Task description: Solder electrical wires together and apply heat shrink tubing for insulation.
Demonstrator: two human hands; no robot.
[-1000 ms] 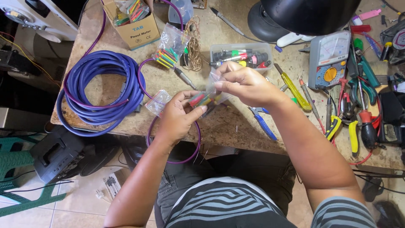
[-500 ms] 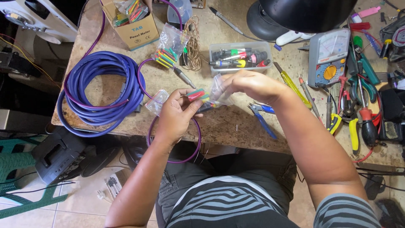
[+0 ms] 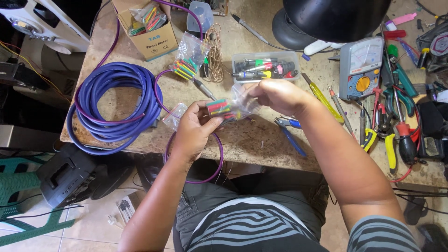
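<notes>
1. Both hands are raised just above the front edge of the stone-topped workbench, close together, with a small clear plastic bag held between them.
2. The left hand grips the bag's left end; its thumb and fingers close on a bundle of coloured tube pieces, red, green and yellow, that stick out of the bag's mouth.
3. The right hand pinches the bag's right end from above, fingers curled over the plastic.
4. So the bag lies between the two hands, touching both, and hangs over the bench rather than resting on it.
5. A thin purple cable loops under the left wrist and off the bench edge.
6. A thick coil of blue cable lies on the bench well to the left of the hands.
7. Behind the hands lie a second clear bag of coloured tube pieces and a clear plastic tray of plugs.
8. Blue-handled pliers lie on the bench just under the right wrist.
9. To the right are a yellow-handled screwdriver, an analogue multimeter and a heap of hand tools.
10. A cardboard box stands at the far left of the bench.
</notes>
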